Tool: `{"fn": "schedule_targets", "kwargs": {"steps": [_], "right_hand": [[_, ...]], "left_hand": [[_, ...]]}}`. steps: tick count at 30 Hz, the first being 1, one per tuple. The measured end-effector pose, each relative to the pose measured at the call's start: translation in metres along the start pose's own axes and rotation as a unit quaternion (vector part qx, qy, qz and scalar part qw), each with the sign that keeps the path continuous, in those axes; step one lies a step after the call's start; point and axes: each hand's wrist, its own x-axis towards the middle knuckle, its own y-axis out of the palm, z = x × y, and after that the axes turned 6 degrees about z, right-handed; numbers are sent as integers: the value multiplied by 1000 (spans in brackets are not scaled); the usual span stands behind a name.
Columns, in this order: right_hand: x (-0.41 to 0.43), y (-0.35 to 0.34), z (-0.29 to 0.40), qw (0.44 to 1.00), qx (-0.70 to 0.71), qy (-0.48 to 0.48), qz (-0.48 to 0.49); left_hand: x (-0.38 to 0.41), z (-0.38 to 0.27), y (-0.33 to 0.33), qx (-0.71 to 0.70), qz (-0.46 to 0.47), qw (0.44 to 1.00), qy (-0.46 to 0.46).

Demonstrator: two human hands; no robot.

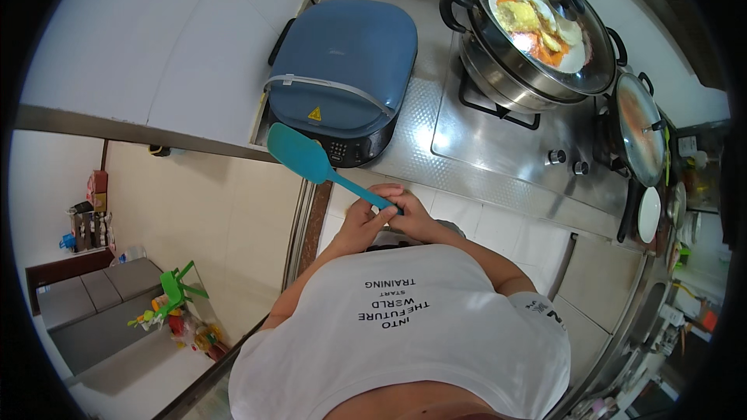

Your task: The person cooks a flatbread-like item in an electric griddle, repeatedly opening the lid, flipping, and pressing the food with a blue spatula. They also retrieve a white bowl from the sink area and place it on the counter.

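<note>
A turquoise silicone spatula [300, 153] slants up to the left, its wide blade in front of the blue electric griddle's near edge. My left hand [363, 223] grips the handle, thumb laid along it near the lower end. Against it rests my right hand [413, 217], its fingers closed around the handle's end; the clasp partly hides the grip. Beyond them the electric griddle [344, 41] stands with its lid down, a pale bail handle across the front and a button panel [341, 150] at the near side.
A steel steamer pot [505, 90] with a glass lid, food visible inside, sits on the gas hob [484, 146]. To its right is a lidded pan [639, 134], with a white dish [649, 214] nearby. At left, a green stool [175, 291] stands by a grey sofa [99, 303].
</note>
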Motion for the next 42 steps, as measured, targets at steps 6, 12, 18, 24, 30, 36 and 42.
{"fn": "schedule_targets", "kwargs": {"steps": [6,12,18,24,30,36,42], "right_hand": [[-5,-11,-14,997,27,57,-36],[3,2,-10,995,41,18,-92],[22,23,3,990,56,5,-131],[36,29,-14,993,31,0,-111],[50,40,-27,991,4,12,-132],[53,48,-25,988,-15,10,-156],[51,47,-24,991,-16,25,-129]], "left_hand": [[22,-10,-14,39,83,995,-35],[37,-16,-32,25,135,989,-60],[38,-17,-55,35,170,985,-23],[35,-19,-77,19,176,984,-8],[32,-17,-95,20,173,985,5],[33,-18,-102,15,188,982,4],[34,-16,-106,27,202,979,10]]}}
